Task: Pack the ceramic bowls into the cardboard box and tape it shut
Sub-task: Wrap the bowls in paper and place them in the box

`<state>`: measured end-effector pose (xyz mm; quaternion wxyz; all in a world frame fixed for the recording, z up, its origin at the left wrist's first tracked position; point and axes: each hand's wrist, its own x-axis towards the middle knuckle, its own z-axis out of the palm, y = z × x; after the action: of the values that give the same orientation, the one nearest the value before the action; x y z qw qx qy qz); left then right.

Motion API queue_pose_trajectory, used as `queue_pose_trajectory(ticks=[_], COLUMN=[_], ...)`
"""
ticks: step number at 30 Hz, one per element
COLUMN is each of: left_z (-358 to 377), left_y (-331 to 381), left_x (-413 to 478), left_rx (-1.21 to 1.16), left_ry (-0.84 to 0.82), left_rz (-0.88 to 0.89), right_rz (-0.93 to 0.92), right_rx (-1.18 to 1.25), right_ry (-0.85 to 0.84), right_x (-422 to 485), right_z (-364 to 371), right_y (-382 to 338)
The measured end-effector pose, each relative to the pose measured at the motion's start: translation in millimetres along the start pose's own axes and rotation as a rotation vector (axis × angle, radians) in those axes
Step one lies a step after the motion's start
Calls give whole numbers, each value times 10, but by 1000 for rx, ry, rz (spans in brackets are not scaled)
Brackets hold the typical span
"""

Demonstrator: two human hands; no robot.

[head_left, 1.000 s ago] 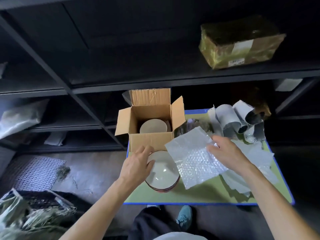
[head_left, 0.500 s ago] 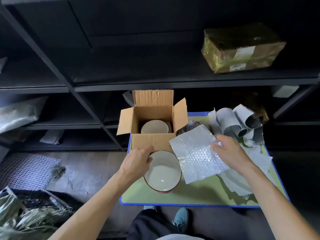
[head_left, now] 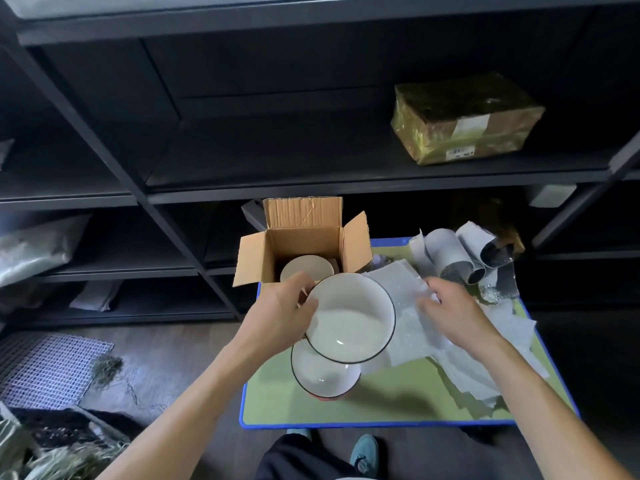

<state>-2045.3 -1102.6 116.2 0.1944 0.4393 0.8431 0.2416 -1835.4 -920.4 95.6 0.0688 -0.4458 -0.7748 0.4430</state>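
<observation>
My left hand (head_left: pixel 280 317) grips the rim of a white ceramic bowl (head_left: pixel 353 320) with a dark edge, lifted and tilted above the green table. Below it a second bowl (head_left: pixel 318 375) with a red base stays on the table. The open cardboard box (head_left: pixel 304 244) stands behind them with its flaps up, and another pale bowl (head_left: pixel 304 266) lies inside. My right hand (head_left: pixel 450 313) rests on a sheet of bubble wrap (head_left: pixel 398 282) just right of the lifted bowl, fingers pinching its edge.
The green table (head_left: pixel 398 407) has a blue rim. Loose wrap sheets (head_left: pixel 485 368) and curled grey rolls (head_left: pixel 464 258) crowd its right side. Dark metal shelves rise behind, with a wrapped parcel (head_left: pixel 464 119) on one. A mesh mat (head_left: pixel 45 368) lies on the floor at left.
My left hand has lifted the top bowl off the stack and tilted it up, uncovering the second bowl beneath. My right hand stayed on the bubble wrap.
</observation>
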Motion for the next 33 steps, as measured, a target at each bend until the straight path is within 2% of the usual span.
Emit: queue_pose_trajectory(ticks=[3,10,15,17,22,26,28,30,33], left_z=[-16,24,39,64,157,189,170,155,109], left_y=[162,348,376,392,409,318,250,177,116], left_x=[30,-17,-53,-66,-88,-94,-104,-105,-115], left_rx=[-65,-123,-162,-184,-282,-346,-506,-743,-880], left_ry=[-26,-49,-61,-57,-32,-69,-161,-223,-223], left_rz=[0,-11,-36,-50,-75,-247,-326,-325,-310], right_rz=[-7,93,139,106,142,117,89,74,67], right_rx=[90,605,817,792,659,637,632,640,641], right_ry=[-43,-178,-363,-410,-295,-306,-330,-366,-392], right_x=[-63,-212,-313,-354,-365,-331,-310,-294,-256], right_z=[87,141,45,19,-20,-56,-68,-64,-15], right_y=[-47,-154,-167,-172,-137,-129,-160,-224,-304])
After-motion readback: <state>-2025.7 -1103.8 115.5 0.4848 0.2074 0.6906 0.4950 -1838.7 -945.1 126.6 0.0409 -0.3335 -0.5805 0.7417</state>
